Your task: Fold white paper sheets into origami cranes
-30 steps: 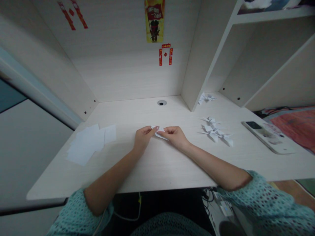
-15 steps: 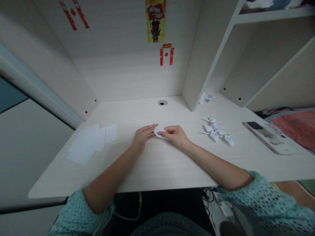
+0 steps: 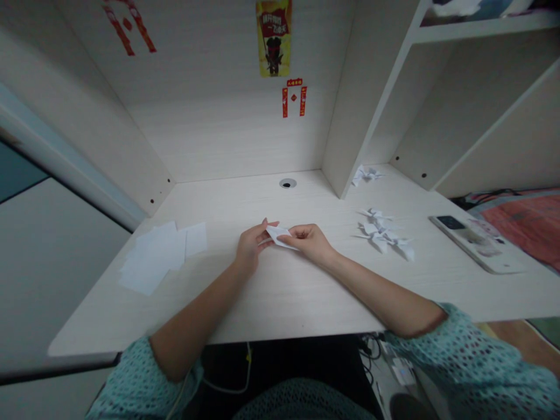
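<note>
A small folded white paper piece lies at the middle of the pale wooden desk, held between both hands. My left hand pinches its left end, one finger stretched out over it. My right hand is closed on its right end, fingers curled. Both wrists rest low over the desk surface.
A loose stack of white square sheets lies at the left. Several folded paper cranes sit to the right, one more by the shelf divider. A phone lies at the far right. A cable hole is at the back.
The left hand's fingers have shifted from a tight pinch to a looser grip with a finger raised; the paper piece has turned slightly and shows more of its flat face.
</note>
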Tool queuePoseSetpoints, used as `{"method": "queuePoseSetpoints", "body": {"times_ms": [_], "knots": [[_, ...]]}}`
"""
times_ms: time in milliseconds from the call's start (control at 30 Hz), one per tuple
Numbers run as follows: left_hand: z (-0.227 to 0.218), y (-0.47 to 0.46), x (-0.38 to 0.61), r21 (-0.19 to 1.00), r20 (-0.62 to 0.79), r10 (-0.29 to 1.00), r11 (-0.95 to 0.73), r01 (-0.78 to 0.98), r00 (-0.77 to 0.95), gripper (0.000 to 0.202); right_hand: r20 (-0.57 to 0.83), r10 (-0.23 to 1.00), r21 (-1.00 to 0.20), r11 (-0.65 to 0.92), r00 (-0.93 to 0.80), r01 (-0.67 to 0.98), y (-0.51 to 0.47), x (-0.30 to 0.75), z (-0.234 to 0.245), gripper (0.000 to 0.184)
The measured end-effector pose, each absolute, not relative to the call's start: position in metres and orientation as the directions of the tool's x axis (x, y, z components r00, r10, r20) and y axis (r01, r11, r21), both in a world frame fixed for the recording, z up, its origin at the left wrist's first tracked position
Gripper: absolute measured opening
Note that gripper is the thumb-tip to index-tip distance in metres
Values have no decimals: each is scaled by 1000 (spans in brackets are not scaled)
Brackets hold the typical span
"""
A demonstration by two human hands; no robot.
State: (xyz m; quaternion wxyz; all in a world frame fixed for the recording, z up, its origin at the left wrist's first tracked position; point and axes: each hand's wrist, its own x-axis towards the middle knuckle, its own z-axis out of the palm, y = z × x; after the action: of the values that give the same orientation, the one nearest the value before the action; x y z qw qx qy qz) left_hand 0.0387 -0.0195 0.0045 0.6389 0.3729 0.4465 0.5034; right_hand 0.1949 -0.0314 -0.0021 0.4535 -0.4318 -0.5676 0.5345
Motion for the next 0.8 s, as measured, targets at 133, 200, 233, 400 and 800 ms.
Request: {"method": "queuePoseSetpoints", "body": {"times_ms": [133, 200, 233, 400, 800], "knots": [[5, -20, 39, 954, -130, 991, 125, -271, -3, 38, 50, 970, -999, 48, -239, -12, -31, 195, -3, 35], [7, -20, 38, 966, -94, 994, 78, -246, -54, 42, 41, 963, -999, 38, -267, -19, -31, 195, -4, 34], [7, -20, 37, 972, -73, 995, 55, -229, -74, 45, 35, 961, -999, 30, -275, -20, -31, 195, -4, 34], [9, -23, 39, 989, 0, 999, 5, -146, 35, 51, 14, 977, -998, 2, -215, -57, -30, 194, -6, 39], [10, -22, 41, 979, -42, 999, 34, -203, -34, 33, 12, 968, -1000, 8, -249, -18, -27, 193, -13, 37]]}}
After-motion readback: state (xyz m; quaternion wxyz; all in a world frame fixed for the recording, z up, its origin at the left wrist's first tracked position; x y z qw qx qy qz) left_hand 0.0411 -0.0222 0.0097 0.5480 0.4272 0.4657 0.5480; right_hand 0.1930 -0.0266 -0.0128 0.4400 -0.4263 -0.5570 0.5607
